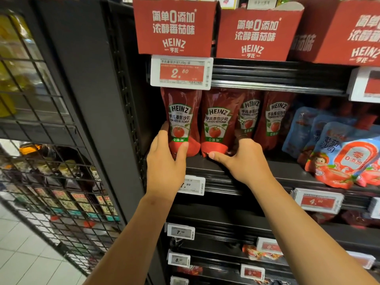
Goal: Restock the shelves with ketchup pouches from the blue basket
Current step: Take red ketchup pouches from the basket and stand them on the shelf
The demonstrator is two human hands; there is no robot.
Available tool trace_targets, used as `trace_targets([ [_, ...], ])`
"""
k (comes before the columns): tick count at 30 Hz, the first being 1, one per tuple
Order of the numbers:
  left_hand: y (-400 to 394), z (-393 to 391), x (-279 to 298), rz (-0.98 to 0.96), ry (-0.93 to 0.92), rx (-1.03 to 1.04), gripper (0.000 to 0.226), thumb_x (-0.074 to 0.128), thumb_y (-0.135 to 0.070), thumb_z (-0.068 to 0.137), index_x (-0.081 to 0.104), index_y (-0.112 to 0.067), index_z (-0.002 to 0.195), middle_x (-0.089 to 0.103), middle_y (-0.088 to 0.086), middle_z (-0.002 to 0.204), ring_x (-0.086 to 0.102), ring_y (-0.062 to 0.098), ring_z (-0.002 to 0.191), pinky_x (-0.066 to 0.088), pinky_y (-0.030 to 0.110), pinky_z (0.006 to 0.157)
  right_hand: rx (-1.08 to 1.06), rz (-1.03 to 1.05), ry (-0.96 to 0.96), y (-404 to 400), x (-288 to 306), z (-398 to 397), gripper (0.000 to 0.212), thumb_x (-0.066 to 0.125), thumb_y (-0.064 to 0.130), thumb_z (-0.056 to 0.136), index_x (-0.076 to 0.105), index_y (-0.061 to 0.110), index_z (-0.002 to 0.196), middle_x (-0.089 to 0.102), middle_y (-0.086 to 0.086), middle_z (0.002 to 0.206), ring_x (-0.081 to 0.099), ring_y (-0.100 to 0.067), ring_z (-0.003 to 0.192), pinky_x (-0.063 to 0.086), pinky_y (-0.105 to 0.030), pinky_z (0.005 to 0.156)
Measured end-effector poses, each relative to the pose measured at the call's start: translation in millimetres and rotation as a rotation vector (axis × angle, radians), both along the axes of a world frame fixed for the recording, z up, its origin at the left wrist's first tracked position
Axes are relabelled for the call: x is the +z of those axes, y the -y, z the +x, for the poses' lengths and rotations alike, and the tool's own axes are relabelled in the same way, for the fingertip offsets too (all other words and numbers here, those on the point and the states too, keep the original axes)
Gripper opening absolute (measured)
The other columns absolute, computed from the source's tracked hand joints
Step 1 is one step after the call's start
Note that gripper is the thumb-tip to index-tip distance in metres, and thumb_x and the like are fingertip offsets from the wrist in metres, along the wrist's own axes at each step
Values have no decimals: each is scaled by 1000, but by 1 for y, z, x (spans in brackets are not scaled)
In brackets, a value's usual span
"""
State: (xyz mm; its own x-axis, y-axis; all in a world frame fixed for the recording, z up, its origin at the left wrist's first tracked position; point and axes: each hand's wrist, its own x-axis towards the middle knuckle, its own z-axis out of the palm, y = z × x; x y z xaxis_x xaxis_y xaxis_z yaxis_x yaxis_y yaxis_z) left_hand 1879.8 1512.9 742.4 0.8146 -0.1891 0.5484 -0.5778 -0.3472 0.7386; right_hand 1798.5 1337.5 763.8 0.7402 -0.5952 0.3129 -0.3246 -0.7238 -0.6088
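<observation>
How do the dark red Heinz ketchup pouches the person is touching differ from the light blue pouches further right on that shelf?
The dark red Heinz ketchup pouches stand upright in a row; the light blue pouches lean back, overlapping. The Heinz ones show a tomato on a white and green label, the blue ones a cartoon child. The left hand grips one Heinz pouch and the right hand touches another; nobody touches the blue ones. Both are soft pouches on one shelf.

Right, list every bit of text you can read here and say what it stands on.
"HEINZ", "TOMATO KETCHUP": red ketchup pouches, leftmost held by the left hand; right hand at the next pouch.
"HEINZ", Chinese slogan with "0": red display boxes on the top shelf.
"2.80", "120g": price tag.
"4.00": lower red tag.
"0": blue pouches.
"7.99", partly hidden: white tag.
Lower tags: too blurred.
</observation>
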Motion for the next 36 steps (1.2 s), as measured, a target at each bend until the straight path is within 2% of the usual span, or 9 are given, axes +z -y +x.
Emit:
trace_targets([
  [3,0,0,2,-13,-15,2,44,64,-34,97,47,-23,136,60,-4,115,60,13,99,53,30,86,0,4,-11,0,1,1,64,83,62,67,53,6,77,61,-10,74,58,-25,68,48,-39,55],
  [9,0,-2,0,-9,4,14,46,63,-35,98,47,-17,137,53,-11,124,48,-2,105,41,9,90,-21,-10,-17,-1,0,-1,66,83,65,65,54,7,76,63,-10,74,60,-24,69,51,-42,58],
  [12,-1,-2,-2,38,2,15,49,63,-35,97,48,-15,139,49,-3,143,47,9,128,41,23,107,-37,-32,-19,-1,-1,0,66,82,67,64,53,9,72,60,-7,69,57,-21,64,47,-37,52],
  [18,-10,-11,-11,49,-54,5,64,62,-31,98,35,-15,154,35,0,159,30,13,147,20,19,113,-67,-37,6,0,-1,0,65,81,72,60,55,13,66,60,-1,62,57,-13,59,42,-30,45],
  [21,-16,-12,-15,35,-44,-27,60,62,-27,98,39,-16,152,37,-1,158,31,11,145,19,16,113,-84,-33,32,2,0,-2,64,81,71,61,59,11,66,63,-2,60,60,-16,59,44,-32,45],
  [26,-27,-14,-26,1,-21,-89,54,65,-17,95,48,-12,146,48,1,149,40,7,136,18,-3,105,-100,-68,44,1,-6,-15,59,81,60,70,63,13,102,69,-1,93,65,-21,89,55,-33,74],
  [30,-38,-26,-31,-14,67,-96,43,66,-9,93,57,-6,135,59,5,133,53,9,123,38,13,107,-62,-134,115,-7,-12,-40,43,76,39,83,62,19,118,68,5,102,65,-13,94,48,-23,79],
  [33,-47,-37,-37,27,112,-66,37,68,-10,91,60,-12,128,63,-3,124,59,10,115,47,28,102,107,83,308,-15,-17,-68,27,73,25,87,64,33,111,68,17,103,65,0,92,51,-13,81],
  [36,-58,-54,-45,100,97,17,32,62,-20,89,58,-31,119,57,-25,112,57,1,108,44,18,96,290,256,419,-20,-32,-104,22,71,26,85,66,35,106,69,14,100,67,-7,96,51,-13,77],
])
